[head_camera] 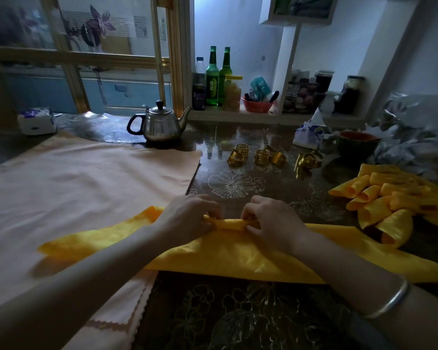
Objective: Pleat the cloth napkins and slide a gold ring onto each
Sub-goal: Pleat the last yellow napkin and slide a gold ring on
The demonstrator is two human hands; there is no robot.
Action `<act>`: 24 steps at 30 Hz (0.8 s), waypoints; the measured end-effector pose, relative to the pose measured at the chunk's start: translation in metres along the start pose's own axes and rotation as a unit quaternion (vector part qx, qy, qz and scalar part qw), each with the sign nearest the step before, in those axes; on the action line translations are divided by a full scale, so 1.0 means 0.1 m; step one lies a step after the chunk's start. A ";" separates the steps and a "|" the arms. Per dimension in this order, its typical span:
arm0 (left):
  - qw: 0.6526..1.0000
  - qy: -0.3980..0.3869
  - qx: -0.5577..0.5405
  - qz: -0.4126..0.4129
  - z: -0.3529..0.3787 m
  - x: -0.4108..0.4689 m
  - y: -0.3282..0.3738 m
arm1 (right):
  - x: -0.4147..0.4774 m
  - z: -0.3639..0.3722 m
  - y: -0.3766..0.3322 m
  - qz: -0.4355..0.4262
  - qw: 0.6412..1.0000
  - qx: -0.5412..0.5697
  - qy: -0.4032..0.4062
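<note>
Left hand (pixel 187 215): fingers curled, pinching the far folded edge of the yellow napkin (pixel 225 256).
Right hand (pixel 271 223): pinches the same fold just beside the left hand, with a short stretch of fold showing between them; a silver bangle (pixel 390 299) sits on the wrist.
Yellow napkin: lies across the near middle of the table (pixel 238 311), its left end overlapping the peach cloth (pixel 86 188), its far edge gathered into a narrow fold.
Gold rings (pixel 261 156): a loose group on the glossy tabletop beyond the hands, well apart from the napkin.
Folded napkins (pixel 390 198): a yellow heap at the right edge of the table; whether they carry rings cannot be told.
Teapot (pixel 162 125): steel, black handle, at the peach cloth's far edge.
Writing: the green bottles (pixel 212 77) have labels, and the printed box (pixel 299 94) on the shelf has pale lettering, all too blurred to read.
</note>
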State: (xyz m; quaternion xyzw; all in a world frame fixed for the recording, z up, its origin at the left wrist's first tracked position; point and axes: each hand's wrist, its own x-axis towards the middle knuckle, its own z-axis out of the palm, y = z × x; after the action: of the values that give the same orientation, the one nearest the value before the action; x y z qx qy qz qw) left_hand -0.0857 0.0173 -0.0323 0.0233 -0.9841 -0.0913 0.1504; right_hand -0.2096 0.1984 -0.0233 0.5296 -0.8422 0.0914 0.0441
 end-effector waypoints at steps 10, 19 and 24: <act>1.000 -0.007 -0.029 -0.004 0.07 -0.10 0.06 | -0.07 -0.03 0.07 0.039 0.988 0.143 -0.042; 0.998 -0.018 -0.044 -0.038 -0.01 -0.12 0.12 | -0.15 -0.07 -0.05 -0.009 0.999 0.002 -0.031; 1.000 0.009 0.019 0.020 -0.04 -0.23 0.23 | -0.25 -0.07 -0.13 -0.055 0.998 -0.041 0.005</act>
State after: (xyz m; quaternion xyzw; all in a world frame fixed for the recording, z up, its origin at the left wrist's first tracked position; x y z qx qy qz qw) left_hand -0.0629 0.0407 -0.0306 0.0068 -0.9845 -0.0695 0.1612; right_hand -0.1875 0.2163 -0.0194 0.5727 -0.8144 0.0571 0.0748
